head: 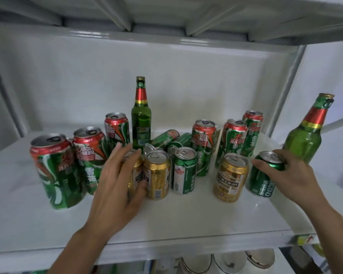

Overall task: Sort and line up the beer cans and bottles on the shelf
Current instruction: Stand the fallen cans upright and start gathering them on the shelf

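On the white shelf stand several tall red-and-green cans, such as one at the front left. My left hand wraps a gold can, mostly hidden, which touches a second gold can. A third gold can stands to the right. My right hand grips the top of a short green can. Another short green can stands mid-shelf. Two cans lie on their sides behind it. One green bottle stands at the back, another at the far right.
The shelf above hangs low over the bottles. White side walls close in the bay on both sides. Below the shelf's front lip sit white bowls. A yellow-green price tag is stuck on the lip at the right.
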{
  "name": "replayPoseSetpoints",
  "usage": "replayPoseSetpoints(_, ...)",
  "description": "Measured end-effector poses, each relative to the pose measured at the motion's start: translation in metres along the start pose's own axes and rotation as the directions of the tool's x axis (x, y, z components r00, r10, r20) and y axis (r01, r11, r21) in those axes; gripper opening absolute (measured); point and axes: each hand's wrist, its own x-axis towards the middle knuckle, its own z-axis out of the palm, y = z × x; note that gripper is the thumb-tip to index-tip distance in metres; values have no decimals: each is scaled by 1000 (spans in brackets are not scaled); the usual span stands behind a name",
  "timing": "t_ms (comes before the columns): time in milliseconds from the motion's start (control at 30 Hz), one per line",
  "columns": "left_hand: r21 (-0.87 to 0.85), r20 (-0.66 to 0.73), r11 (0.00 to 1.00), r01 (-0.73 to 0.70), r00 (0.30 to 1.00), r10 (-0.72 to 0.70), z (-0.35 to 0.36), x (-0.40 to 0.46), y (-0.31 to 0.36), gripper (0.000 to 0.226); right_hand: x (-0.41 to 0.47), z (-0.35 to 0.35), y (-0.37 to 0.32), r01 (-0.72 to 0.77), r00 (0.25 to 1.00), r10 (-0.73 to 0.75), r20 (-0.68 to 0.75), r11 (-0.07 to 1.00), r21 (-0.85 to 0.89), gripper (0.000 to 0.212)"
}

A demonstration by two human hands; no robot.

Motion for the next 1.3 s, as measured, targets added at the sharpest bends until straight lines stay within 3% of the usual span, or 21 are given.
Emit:
replayPoseSetpoints(100,9,-17,997,-77,997,77,-6,10,8,55,-5,6,-4,-30,999,32,-42,998,50,58)
replayPoseSetpoints(233,-83,8,996,24,1000,-24,-22,53,34,57,-13,9,-1,-41,999,44,-25,992,117,64)
replayPoseSetpoints(367,-17,189,998,66,980,-61,-22,123,40,47,-41,20,-1,-26,999,33,-12,922,385,52)
replayPoseSetpoints(433,43,366,994,104,924,-113,-8,160,30,41,-55,28,-2,-2,1000,14,-22,874,486,46)
replayPoseSetpoints(533,181,640,976,119,739,-209,23,202,15,42,-57,34,5,8,999,14,-41,871,491,54)
replayPoseSetpoints(600,274,725,957,94,634,-270,44,220,7,45,-56,36,12,-4,999,24,-35,878,480,60)
replayPoseSetpoints(700,373,764,928,21,561,-319,74,240,-6,49,-54,36,18,26,999,-9,-38,875,483,57)
replayPoseSetpoints(767,410,776,912,-25,534,-335,92,251,-15,51,-52,37,20,29,1000,-19,-25,876,481,67)
replayPoseSetpoints(933,423,799,904,-68,498,-336,135,261,-31,56,-51,41,26,-2,1000,6,-8,905,426,85)
replayPoseSetpoints(1167,451,794,889,-75,490,-361,170,261,-45,44,-47,42,30,6,1000,3,-21,916,401,86)
replayPoseSetpoints(1300,453,813,889,-63,438,-384,176,264,-41,44,-46,42,32,0,1000,13,-28,914,406,86)
